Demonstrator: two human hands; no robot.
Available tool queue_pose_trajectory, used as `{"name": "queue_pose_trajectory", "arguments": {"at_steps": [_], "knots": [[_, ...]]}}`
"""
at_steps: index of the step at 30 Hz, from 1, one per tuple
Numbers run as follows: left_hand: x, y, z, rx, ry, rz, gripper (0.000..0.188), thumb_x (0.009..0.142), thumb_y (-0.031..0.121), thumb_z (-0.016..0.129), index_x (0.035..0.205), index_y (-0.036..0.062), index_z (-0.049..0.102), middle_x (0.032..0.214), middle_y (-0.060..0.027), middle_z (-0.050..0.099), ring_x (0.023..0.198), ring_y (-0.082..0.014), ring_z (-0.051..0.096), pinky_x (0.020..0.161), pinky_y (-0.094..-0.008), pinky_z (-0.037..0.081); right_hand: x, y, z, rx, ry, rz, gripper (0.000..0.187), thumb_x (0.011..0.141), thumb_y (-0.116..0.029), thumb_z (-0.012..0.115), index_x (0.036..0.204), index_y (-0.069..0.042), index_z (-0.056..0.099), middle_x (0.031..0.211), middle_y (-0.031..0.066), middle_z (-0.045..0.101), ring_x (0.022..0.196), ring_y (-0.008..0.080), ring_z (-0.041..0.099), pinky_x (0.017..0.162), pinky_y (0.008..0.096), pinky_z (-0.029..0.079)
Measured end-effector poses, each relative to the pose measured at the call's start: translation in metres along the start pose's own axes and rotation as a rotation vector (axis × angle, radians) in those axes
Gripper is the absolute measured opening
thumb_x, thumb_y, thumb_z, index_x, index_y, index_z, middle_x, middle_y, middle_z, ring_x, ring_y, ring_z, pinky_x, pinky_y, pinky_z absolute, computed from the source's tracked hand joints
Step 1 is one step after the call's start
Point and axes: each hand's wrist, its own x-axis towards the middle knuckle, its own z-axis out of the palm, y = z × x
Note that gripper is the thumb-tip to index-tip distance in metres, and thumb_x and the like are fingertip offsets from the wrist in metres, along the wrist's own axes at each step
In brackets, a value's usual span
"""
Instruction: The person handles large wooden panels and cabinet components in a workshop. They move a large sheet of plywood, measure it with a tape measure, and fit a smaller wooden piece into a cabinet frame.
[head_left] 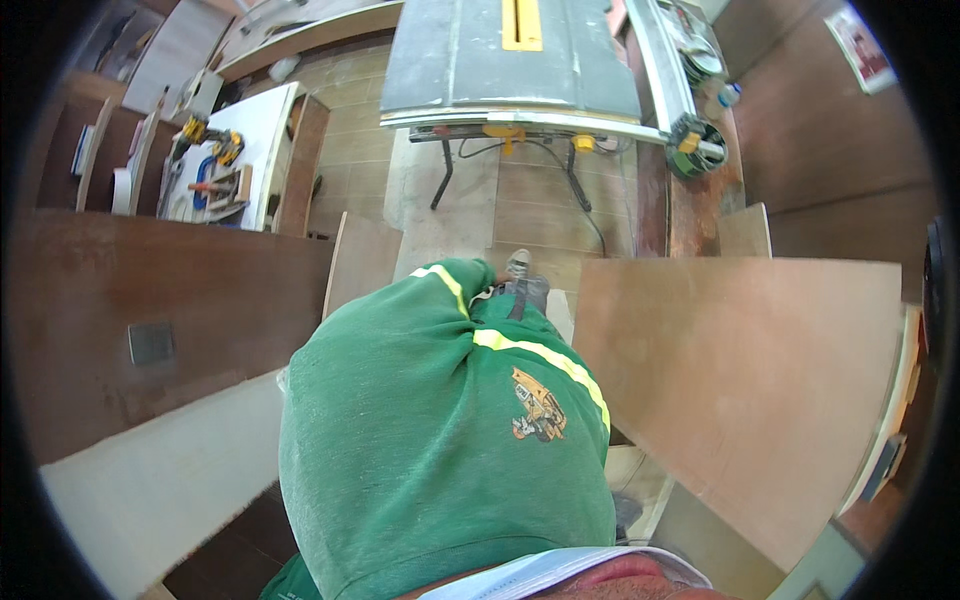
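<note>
My left arm, in a green sleeve (445, 280) with a yellow reflective band, bends in across the front of my body. Only a sliver of my left hand (503, 278) shows past the cuff, beside my grey trousers (530, 291). Its fingers are hidden, so whether it holds anything cannot be told. My right hand is out of view. One shoe (518, 262) shows on the floor just beyond the trousers. Ahead stands a table saw (470, 75) with a grey top, a yellow insert (521, 25) and a pale rail along its front edge.
A large brown board (740, 370) slants at my right. To the left are a dark brown panel (170, 300) and a white-topped bench (245, 125) carrying a yellow drill (200, 135) and clamps. A black cable (590, 215) hangs beneath the saw. A bottle (727, 96) stands far right.
</note>
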Motion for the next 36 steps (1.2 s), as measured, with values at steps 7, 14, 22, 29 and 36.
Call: {"name": "queue_pose_trajectory", "arguments": {"at_steps": [7,14,22,29,36], "knots": [[0.067,-0.199,0.021,0.367,0.158,0.021,0.052,0.083,0.051,0.06,0.112,0.0097,0.072,0.113,-0.0155,0.07,0.104,-0.0323,0.067,0.091,-0.0443,0.05,0.043,-0.109,0.021,-0.288,-0.241,-0.111,0.044,0.098,-0.038,0.051,0.117,0.001,0.058,0.108,0.0189,0.064,0.101,0.0299,0.062,0.085,0.043,0.05],[0.015,-0.216,-0.02,-0.096,0.406,0.044,0.037,0.082,0.04,0.06,0.096,0.0094,0.075,0.098,-0.0164,0.072,0.096,-0.0338,0.067,0.084,-0.0442,0.051,0.097,-0.158,0.032,-0.718,-0.558,-0.375,0.044,0.097,-0.039,0.051,0.109,0.001,0.063,0.098,0.0189,0.067,0.093,0.03,0.066,0.08,0.0426,0.052],[-0.095,-0.263,-0.105,-1.028,0.833,0.142,0.049,0.095,0.039,0.059,0.126,0.0009,0.057,0.107,-0.0118,0.067,0.093,-0.0178,0.064,0.077,-0.0332,0.054,0.058,-0.525,0.124,-0.73,-0.52,-0.901,0.056,0.095,-0.042,0.057,0.129,0.003,0.055,0.124,0.0214,0.063,0.114,0.0324,0.06,0.1,0.0384,0.045],[-0.132,-0.273,-0.127,-0.312,0.45,-0.05,0.068,0.095,0.06,0.041,0.133,0.0052,0.056,0.13,-0.0296,0.056,0.125,-0.0418,0.052,0.104,-0.0485,0.04,0.012,-0.657,0.157,-0.393,-0.303,-1.127,0.055,0.095,-0.04,0.058,0.133,0.0,0.052,0.13,0.0208,0.057,0.122,0.033,0.054,0.105,0.0395,0.041],[-0.078,-0.389,-0.284,0.134,0.251,0.198,0.052,0.095,0.048,0.052,0.115,0.0019,0.067,0.103,-0.0249,0.069,0.101,-0.0389,0.065,0.089,-0.046,0.048,0.006,-0.676,0.281,-0.623,0.022,-1.112,0.06,0.089,-0.039,0.065,0.131,0.0,0.048,0.128,0.0216,0.053,0.125,0.0364,0.048,0.103,0.0478,0.041]]}}
